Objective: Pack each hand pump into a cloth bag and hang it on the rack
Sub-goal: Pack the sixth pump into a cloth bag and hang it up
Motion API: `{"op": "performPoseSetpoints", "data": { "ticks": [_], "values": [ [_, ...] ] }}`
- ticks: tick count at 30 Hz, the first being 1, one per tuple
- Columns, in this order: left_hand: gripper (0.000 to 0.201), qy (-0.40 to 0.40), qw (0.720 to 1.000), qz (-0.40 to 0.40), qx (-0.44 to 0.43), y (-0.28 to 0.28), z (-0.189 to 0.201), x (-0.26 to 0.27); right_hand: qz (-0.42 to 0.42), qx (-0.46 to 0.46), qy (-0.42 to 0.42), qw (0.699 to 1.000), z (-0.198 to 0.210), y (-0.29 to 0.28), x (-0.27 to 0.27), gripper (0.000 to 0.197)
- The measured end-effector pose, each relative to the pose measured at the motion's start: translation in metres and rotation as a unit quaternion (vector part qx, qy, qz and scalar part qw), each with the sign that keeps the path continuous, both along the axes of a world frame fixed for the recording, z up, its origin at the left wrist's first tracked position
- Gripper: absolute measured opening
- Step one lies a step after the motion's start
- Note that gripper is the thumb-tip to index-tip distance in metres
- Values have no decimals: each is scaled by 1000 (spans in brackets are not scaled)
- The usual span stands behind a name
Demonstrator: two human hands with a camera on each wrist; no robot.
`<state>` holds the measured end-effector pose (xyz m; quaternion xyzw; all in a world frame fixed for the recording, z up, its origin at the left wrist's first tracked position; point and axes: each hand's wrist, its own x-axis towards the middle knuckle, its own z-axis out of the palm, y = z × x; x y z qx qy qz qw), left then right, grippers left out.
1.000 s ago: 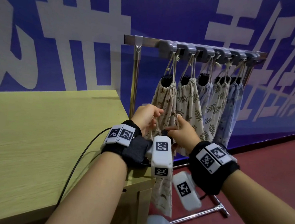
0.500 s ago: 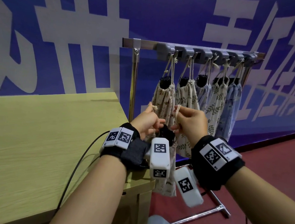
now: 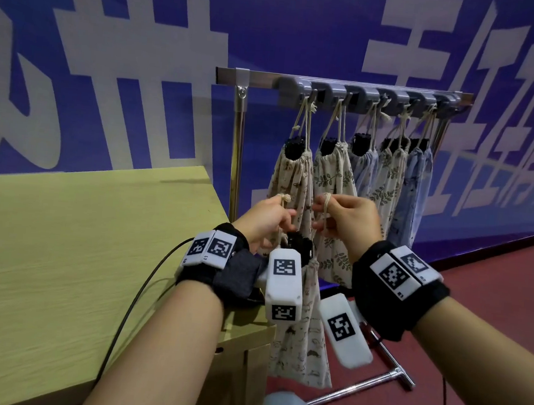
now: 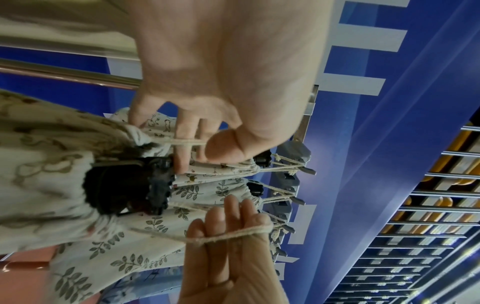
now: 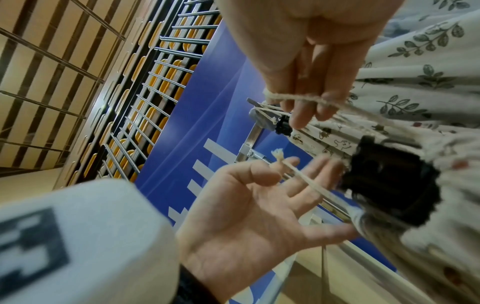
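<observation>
Head view: I see my left hand and right hand each pinching one cream drawstring cord of a cream animal-print cloth bag, which hangs below my fingers at 6 o'clock with a black hand pump poking from its gathered mouth. At 1 o'clock, five filled bags hang on the silver metal rack.

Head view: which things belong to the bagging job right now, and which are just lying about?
In the job:
left hand and right hand, each pinching a drawstring
held bag, pump top showing
rack

Lying about:
table
banner
</observation>
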<state>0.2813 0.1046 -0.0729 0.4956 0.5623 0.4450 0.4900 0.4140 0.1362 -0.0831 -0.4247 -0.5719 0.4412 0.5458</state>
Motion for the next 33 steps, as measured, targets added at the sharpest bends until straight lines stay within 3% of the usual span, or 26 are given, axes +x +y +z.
{"op": "performPoseSetpoints", "data": {
  "ticks": [6,9,12,20,26,30,33],
  "values": [
    [27,-29,1000,1,5,-5,3,5,-46,84,-108,989,-3,1,4,14],
    [17,-16,999,-28,-14,-5,3,7,-39,107,-142,983,-6,0,3,17],
    [16,-16,998,-47,-31,-4,1,8,-53,125,-173,975,-8,1,3,12],
    [24,17,998,-47,-32,-2,-2,11,-36,186,-282,941,-8,-1,1,25],
    [25,-22,999,-25,-2,-3,-2,13,8,98,-358,928,-9,7,-1,22],
    [37,-33,999,-11,40,0,-2,10,88,38,-351,932,-12,1,-4,18],
    [36,-29,998,-23,49,1,-2,10,99,20,-327,939,-16,2,-5,19]
  ]
}}
